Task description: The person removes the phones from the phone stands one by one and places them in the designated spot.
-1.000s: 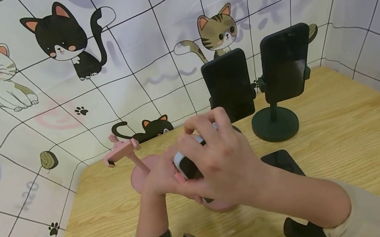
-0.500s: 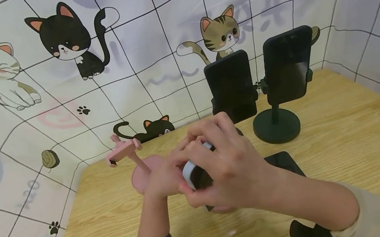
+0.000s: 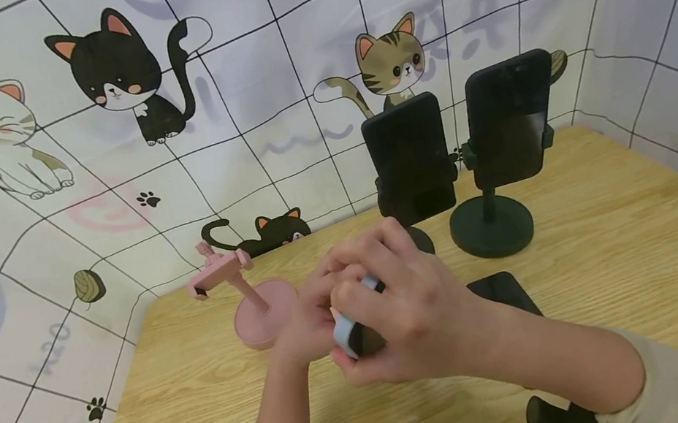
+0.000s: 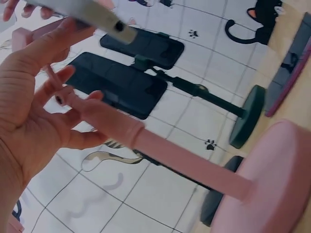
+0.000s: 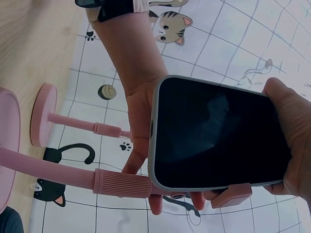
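My right hand (image 3: 417, 306) grips a phone with a pale edge (image 5: 218, 138) by its sides, the dark screen showing in the right wrist view. Behind this phone stands a pink phone stand (image 4: 189, 162), with its pink clamp (image 5: 233, 195) right at the phone's long lower edge. My left hand (image 4: 29, 107) holds the stand's top, thumb along the clamp and fingers curled round the joint behind it. In the head view both hands meet over the table, and they hide most of the phone and all of this stand.
A second pink stand (image 3: 262, 314) holds no phone at the left. Toward the back right, two upright phones (image 3: 411, 159) sit in dark stands, one with a green base (image 3: 491, 226). Another phone (image 3: 503, 293) lies flat beside my right forearm. A cat-print cloth (image 3: 266, 90) hangs behind the table.
Both hands have shifted slightly down and to the right, with the phone tilting between them. The front pink stand's base, partly visible below the hands before, is now hidden in the head view.
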Motion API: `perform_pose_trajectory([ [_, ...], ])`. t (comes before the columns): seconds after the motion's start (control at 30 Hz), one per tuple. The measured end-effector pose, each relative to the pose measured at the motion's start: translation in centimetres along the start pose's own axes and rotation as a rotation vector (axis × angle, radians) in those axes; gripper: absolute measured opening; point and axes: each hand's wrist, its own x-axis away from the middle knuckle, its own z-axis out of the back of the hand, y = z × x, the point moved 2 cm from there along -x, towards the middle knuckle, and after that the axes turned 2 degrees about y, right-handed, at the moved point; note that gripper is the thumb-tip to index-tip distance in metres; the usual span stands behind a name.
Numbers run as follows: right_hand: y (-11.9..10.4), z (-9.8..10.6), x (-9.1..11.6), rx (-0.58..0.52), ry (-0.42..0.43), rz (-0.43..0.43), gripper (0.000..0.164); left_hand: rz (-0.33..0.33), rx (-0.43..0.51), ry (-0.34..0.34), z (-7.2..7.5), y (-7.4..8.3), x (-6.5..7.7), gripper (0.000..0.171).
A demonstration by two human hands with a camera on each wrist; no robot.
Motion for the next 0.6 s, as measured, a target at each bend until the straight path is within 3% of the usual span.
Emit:
perform_pose_trajectory([
  [0.1,-1.1,1.3,-1.5,-0.020,0.007,0.015,0.051,-0.037,-0.030,0.062,-0.6,0.1,0.2,0.039],
  [0.4,-5.3,7.5,-8.5,-0.051,0.014,0.106,0.021,-0.130,-0.059,0.188,-1.8,0.0,0.4,0.047],
  [0.6,-5.8,8.5,-9.6,-0.055,0.012,0.143,0.018,-0.144,-0.091,0.214,-2.1,-0.1,0.3,0.041],
])
